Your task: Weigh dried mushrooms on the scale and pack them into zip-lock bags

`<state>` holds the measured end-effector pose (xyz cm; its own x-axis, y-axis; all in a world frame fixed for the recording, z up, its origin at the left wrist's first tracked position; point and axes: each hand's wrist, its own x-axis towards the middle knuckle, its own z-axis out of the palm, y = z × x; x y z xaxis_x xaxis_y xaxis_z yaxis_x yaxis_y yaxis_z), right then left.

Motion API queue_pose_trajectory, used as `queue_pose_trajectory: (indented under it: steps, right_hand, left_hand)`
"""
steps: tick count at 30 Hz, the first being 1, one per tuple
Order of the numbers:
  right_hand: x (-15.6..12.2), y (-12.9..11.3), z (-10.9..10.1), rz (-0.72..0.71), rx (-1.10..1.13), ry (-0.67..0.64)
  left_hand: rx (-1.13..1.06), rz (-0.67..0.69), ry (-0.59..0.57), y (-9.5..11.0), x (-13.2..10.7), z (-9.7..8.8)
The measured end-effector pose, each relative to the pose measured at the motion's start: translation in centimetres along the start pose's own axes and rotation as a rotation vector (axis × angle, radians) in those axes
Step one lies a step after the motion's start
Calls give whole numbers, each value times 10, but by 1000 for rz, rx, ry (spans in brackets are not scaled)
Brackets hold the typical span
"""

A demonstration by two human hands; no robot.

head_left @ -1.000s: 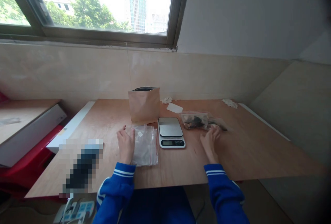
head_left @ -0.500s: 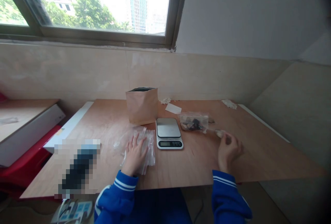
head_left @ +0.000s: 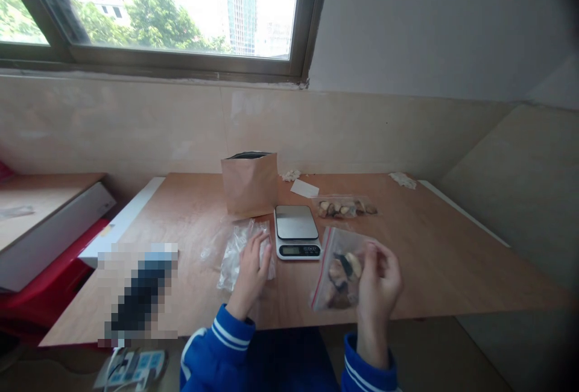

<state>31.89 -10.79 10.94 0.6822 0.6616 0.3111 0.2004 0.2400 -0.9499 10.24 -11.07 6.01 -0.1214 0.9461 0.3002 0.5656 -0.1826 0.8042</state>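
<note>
My right hand pinches the side of a clear zip bag with a red seal line. Pale and dark pieces, like dried slices or small stones, show through its plastic. The bag hangs tilted above the near part of the table, just right of the digital scale. Over a pile of clear empty plastic bags my left hand is open, its fingers apart. Other filled clear bags lie behind the scale to the right.
A brown paper pouch stands open at the top behind the scale. A white card and crumpled tissue lie near the wall. To the left is a blurred dark object; a power strip sits below the table edge.
My right hand has lifted a filled zip bag from the group at the right and brought it left and nearer. My left hand has shifted slightly right over the empty bags.
</note>
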Motion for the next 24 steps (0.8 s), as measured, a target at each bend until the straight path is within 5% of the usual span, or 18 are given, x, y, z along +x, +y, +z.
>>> queue_pose_trajectory:
  steps: [3, 5, 11, 16, 24]
  right_hand:
    - [-22, 3, 21, 99, 18, -175]
    - [-35, 6, 32, 127, 23, -246]
    - [-66, 4, 52, -84, -27, -230]
    - [-90, -16, 59, -181, 76, -722]
    - [-92, -12, 64, -29, 203, -743]
  left_hand:
    - [-371, 9, -300, 34, -9, -10]
    - [-414, 11, -342, 45, -14, -12]
    - [-592, -119, -142, 40, -15, -7]
    - [-626, -191, 72, 39, -11, -10]
    - [-614, -169, -12, 32, -15, -16]
